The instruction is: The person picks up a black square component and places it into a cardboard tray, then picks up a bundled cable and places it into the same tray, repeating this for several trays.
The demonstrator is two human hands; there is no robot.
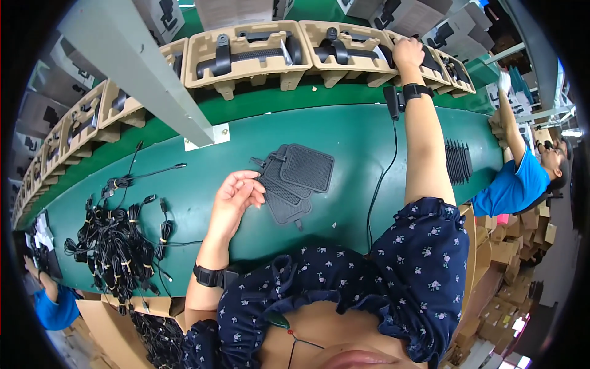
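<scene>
My left hand (238,195) is beside a fanned pile of dark grey rectangular mesh pads (307,167) with short tabs, lying on the green table. Its fingers curl in, their tips at the left edge of the pile; whether they pinch a pad is not clear. My right arm stretches far forward. At its end, my right hand (409,54) rests with bent fingers over a beige moulded pulp tray holding dark parts; the hand hides what is under its fingertips. Other pulp trays (206,83), each with black cylindrical parts, stand in a row to the left.
A heap of bundled black cables (117,240) lies at left, above a carton of more cables (157,335). A grey metal post (147,67) is bolted to the table. More black pads (458,161) stand stacked at right. Co-workers in blue (515,181) sit at both sides.
</scene>
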